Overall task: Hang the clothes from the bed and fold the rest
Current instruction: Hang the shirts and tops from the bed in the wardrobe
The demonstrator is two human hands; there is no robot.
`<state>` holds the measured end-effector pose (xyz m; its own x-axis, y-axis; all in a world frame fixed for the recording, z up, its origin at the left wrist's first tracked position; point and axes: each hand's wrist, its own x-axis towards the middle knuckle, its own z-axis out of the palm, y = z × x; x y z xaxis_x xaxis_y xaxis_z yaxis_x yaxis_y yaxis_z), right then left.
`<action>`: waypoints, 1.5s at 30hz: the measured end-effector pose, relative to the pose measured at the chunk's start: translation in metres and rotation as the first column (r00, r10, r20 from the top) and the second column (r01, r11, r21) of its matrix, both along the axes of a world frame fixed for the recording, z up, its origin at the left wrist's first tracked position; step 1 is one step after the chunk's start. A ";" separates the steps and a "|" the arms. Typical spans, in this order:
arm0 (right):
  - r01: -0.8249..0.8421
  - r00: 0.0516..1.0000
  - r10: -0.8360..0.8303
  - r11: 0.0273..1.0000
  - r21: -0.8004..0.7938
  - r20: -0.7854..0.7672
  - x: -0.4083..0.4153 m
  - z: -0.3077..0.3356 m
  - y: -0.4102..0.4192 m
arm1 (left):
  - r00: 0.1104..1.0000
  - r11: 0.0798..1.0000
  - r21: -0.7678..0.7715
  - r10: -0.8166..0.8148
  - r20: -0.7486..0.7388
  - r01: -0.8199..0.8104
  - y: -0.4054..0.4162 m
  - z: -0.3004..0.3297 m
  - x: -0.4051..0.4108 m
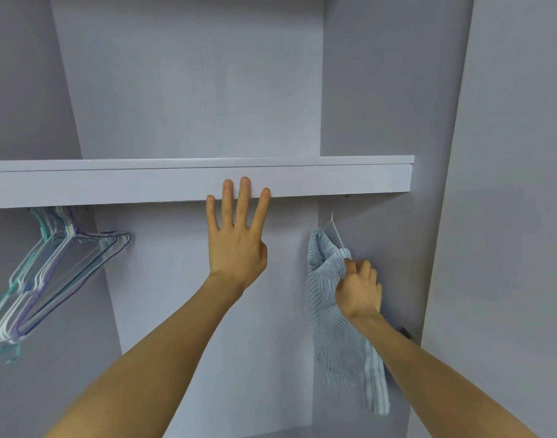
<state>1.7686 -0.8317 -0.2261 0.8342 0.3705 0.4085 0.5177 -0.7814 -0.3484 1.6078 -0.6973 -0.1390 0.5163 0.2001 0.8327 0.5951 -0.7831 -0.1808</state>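
Inside wardrobe (381, 90): striped shirt (327, 311) on hanger (334, 230), spare hangers (49, 267).

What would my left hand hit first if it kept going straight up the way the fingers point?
Probably the shelf's front edge. The left hand is open, its fingers pointing up and already overlapping that edge. Whether they touch it cannot be told from this one view.

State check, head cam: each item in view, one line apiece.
left hand: open, fingers straight, fingertips over the shelf's front edge.
right hand: gripping the striped shirt near its top.
striped shirt: on a white hanger, bunched, hanging down.
white hanger: upright; whether it is hooked on anything is hidden by the shelf.
shelf: level, fixed.
spare hangers: bare, bunched together at left, under the shelf.
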 end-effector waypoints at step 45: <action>-0.459 -0.620 0.189 -0.875 0.156 -0.762 -0.773 -0.213 -0.303 | -0.503 -0.401 -0.896 0.824 -0.262 -0.191 -0.625 -0.282 -0.633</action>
